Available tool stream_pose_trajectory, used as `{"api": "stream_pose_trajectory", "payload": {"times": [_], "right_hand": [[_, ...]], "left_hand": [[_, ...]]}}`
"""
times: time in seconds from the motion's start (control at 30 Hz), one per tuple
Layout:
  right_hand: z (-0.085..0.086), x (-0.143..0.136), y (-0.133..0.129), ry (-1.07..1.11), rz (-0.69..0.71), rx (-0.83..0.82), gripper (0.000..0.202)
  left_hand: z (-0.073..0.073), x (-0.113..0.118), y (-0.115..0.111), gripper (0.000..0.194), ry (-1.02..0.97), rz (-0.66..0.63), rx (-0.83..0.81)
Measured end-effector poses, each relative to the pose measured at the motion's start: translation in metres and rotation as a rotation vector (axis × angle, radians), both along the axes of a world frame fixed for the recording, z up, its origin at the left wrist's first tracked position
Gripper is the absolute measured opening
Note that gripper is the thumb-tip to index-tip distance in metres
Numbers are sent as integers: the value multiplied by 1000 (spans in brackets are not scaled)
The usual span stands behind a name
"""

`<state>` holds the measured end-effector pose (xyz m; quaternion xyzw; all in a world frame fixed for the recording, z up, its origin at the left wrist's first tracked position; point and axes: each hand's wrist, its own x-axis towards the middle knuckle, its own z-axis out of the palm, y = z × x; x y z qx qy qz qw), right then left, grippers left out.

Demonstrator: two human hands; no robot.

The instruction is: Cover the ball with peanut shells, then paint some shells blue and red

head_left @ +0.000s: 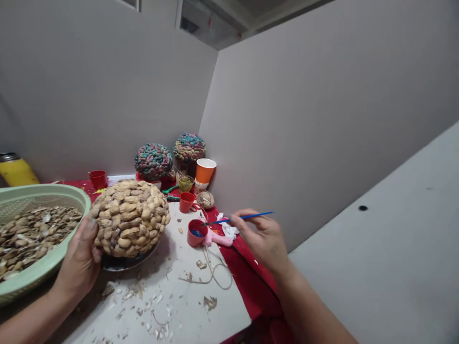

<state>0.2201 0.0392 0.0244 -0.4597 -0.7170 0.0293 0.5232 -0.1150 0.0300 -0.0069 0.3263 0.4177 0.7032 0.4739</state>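
Observation:
My left hand grips the left side of a rounded ball covered in unpainted peanut shells. Beneath the ball shows a dark dish; whether the two touch is hidden. Between the thumb and fingers of my right hand is a thin blue paintbrush, held nearly level. Its dark tip reaches the rim of a red cup that holds dark blue liquid. Against that cup lies a pink glue gun with a looping pale cord.
A green basket of peanut shells stands at the left. Two painted peanut-shell balls, orange paper cups, another red cup and a ball of twine sit behind. Shell bits litter the white board. Grey partitions rise behind and right.

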Motion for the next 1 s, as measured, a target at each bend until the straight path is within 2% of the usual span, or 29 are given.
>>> {"api": "stream_pose_trajectory", "payload": {"times": [0.1, 0.23, 0.5, 0.6, 0.73, 0.87, 1.0], "right_hand": [[-16, -3, 16, -160, 51, -41, 27], [-32, -9, 32, -261, 117, -87, 30], [-46, -12, 43, -450, 121, -121, 40], [-44, -12, 40, -442, 130, -171, 42], [-40, -13, 37, -305, 169, -251, 36], [-44, -14, 39, -227, 130, -258, 31], [-47, -18, 39, -137, 156, -316, 31]], "left_hand": [[1, 0, 0, 52, 25, 14, 2], [-5, -1, 2, 53, 18, 5, 18], [-13, -6, 3, 63, -55, -44, 34], [-13, -6, 2, 57, -37, -45, 56], [-10, -4, 1, 51, -18, -34, 58], [-6, -1, 1, 49, -27, -13, 58], [-7, -1, 2, 52, -40, -19, 53]]}}
